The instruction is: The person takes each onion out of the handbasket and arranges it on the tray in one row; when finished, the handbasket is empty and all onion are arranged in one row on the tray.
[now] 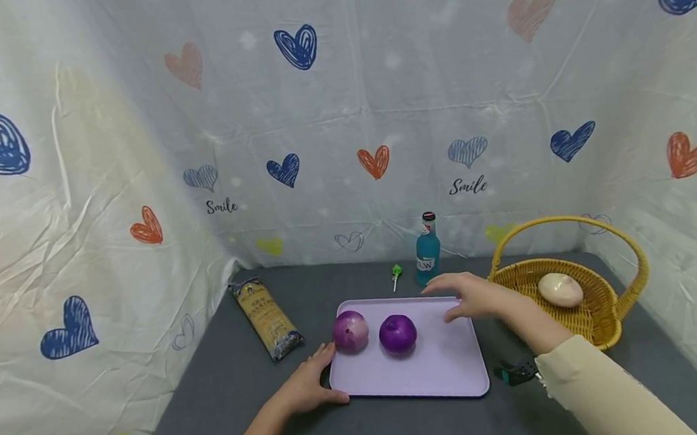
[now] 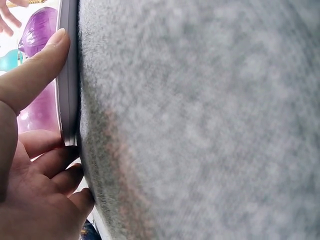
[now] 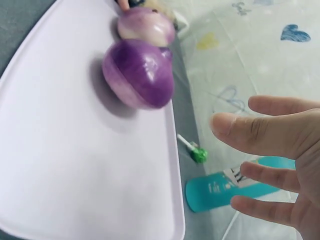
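Observation:
A lilac tray [image 1: 434,374] lies on the dark table with two purple onions on it: a paler onion [image 1: 351,332] at its left edge and a darker onion [image 1: 397,334] near its middle. My left hand [image 1: 307,381] touches the tray's left rim and near-left corner, thumb and fingers spread, beside the paler onion. In the left wrist view, the thumb [image 2: 45,62] rests against the rim. Over the tray's far right part hovers my right hand [image 1: 474,295], fingers apart and holding nothing; the right wrist view shows it off the tray.
A yellow wicker basket [image 1: 628,298] with a pale rounded item [image 1: 560,290] inside stands at the right. Behind the tray are a blue bottle [image 1: 428,252] and a green lollipop [image 1: 396,272]. At the left lies a long yellow packet [image 1: 264,313]. A heart-printed cloth surrounds the table.

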{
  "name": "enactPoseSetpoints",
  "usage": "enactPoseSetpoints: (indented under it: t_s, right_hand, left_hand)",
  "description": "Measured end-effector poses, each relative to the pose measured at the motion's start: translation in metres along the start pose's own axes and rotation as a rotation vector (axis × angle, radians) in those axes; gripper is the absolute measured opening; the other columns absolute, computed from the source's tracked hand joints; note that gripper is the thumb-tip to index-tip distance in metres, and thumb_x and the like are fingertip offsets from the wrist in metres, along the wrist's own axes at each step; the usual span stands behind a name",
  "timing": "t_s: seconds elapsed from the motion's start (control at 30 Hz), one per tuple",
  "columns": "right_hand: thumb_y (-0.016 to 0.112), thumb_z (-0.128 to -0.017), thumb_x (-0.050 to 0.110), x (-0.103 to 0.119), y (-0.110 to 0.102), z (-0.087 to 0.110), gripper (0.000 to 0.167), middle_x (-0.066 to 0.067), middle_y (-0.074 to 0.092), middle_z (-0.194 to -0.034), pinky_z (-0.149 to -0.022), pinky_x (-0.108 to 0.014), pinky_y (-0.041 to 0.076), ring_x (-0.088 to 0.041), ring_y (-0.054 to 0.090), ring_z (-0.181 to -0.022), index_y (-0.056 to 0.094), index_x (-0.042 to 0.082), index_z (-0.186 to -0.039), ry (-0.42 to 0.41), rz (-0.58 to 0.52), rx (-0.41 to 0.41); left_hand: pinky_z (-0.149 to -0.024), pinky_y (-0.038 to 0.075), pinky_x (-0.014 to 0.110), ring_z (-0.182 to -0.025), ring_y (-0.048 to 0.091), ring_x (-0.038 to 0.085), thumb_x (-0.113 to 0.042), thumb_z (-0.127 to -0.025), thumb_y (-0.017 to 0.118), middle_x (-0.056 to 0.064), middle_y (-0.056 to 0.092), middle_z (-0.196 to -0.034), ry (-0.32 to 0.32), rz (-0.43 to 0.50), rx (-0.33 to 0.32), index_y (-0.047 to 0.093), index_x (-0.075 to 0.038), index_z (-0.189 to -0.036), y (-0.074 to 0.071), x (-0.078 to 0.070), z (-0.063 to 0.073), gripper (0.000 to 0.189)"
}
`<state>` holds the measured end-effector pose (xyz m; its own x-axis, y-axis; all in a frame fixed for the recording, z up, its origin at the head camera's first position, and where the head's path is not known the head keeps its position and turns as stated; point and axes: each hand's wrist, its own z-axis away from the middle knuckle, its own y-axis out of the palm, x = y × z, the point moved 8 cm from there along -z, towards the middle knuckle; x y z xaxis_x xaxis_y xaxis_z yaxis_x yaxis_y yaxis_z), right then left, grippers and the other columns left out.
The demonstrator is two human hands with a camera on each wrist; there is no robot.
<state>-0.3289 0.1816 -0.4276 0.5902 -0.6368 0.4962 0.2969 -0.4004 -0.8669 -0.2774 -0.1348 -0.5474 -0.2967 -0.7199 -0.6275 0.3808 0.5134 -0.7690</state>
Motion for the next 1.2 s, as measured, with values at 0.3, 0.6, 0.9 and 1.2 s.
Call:
enactPoseSetpoints:
  t_s: [0.3,0.6,0.9,1.2]
  right_hand:
    - [0.083,-0.083,0.013,-0.013,-0.011,0.014,0.055,-0.022,0.057,-0.142,-0.094,-0.053,0.056,-0.043,0.053,-0.131,0.063,0.008,-0.135,0.034,0.002,-0.006]
    - [0.083,-0.084,0.021,-0.021,-0.023,0.029,0.053,-0.021,0.057,-0.141,-0.094,-0.053,0.057,-0.044,0.053,-0.131,0.065,0.012,-0.133,0.058,0.016,-0.016]
    - [0.083,-0.084,0.025,-0.028,-0.032,0.045,0.054,-0.018,0.059,-0.14,-0.097,-0.053,0.055,-0.04,0.056,-0.128,0.065,0.014,-0.133,0.119,0.041,-0.022]
    - [0.082,-0.084,0.022,-0.04,-0.044,0.065,0.055,-0.017,0.06,-0.14,-0.102,-0.059,0.049,-0.041,0.056,-0.128,0.063,0.012,-0.135,0.138,0.037,-0.049]
  left_hand:
    - [-0.118,0.02,0.069,-0.153,0.021,0.042,-0.048,-0.075,0.086,0.02,0.032,-0.162,0.02,-0.001,0.001,0.032,0.002,-0.156,-0.001,-0.002,-0.001,0.109]
    - [-0.119,0.02,0.069,-0.153,0.021,0.042,-0.049,-0.075,0.086,0.02,0.032,-0.162,0.023,-0.012,-0.002,0.032,0.002,-0.156,-0.002,-0.001,-0.001,0.11]
    - [-0.118,0.021,0.069,-0.152,0.022,0.043,-0.049,-0.075,0.086,0.021,0.033,-0.162,0.023,-0.005,-0.007,0.032,0.002,-0.156,0.001,0.002,0.002,0.11]
    - [-0.119,0.02,0.068,-0.153,0.022,0.042,-0.049,-0.075,0.086,0.02,0.033,-0.162,0.02,0.006,-0.011,0.032,0.001,-0.156,-0.001,0.0,0.0,0.11]
